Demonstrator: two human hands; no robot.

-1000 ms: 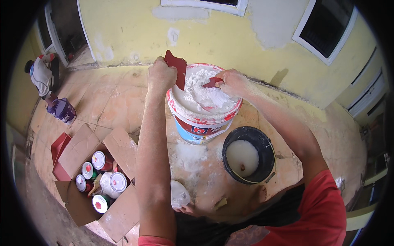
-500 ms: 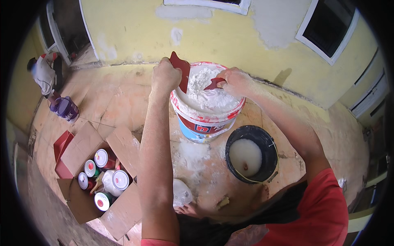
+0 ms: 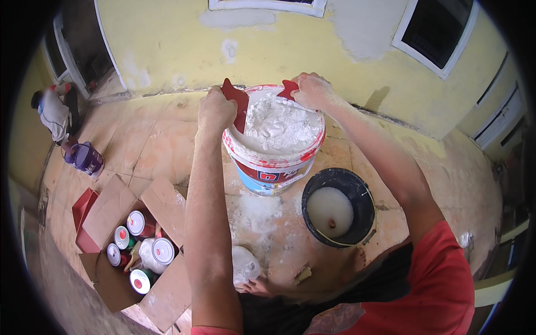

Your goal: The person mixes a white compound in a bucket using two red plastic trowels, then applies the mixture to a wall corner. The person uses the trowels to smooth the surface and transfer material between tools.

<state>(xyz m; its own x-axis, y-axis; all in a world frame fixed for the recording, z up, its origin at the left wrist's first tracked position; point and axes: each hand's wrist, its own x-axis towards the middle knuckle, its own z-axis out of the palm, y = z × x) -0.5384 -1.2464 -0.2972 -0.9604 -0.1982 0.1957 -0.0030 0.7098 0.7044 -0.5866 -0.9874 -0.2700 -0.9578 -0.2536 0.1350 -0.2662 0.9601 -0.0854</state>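
My left hand [image 3: 216,107] grips a red plastic scraper [image 3: 239,101] that stands upright at the left rim of a large white-and-red bucket [image 3: 271,159]. Inside the bucket is lumpy white powder [image 3: 277,124]. My right hand [image 3: 312,91], its fingers closed, grips a second red scraper [image 3: 287,89] at the bucket's back right rim, above the powder. Beside the bucket, at the lower right, stands a black bucket [image 3: 364,218] holding whitish liquid [image 3: 329,209].
An open cardboard box [image 3: 162,301] holds several cans [image 3: 139,282]; a red tray [image 3: 84,220] lies behind it. A co-worker [image 3: 54,114] crouches at the left by a purple bucket [image 3: 86,164]. A yellow wall [image 3: 162,44] with windows stands ahead.
My right hand has moved up from over the powder to the back right rim, taking its scraper along. My left hand still holds its scraper at the left rim.
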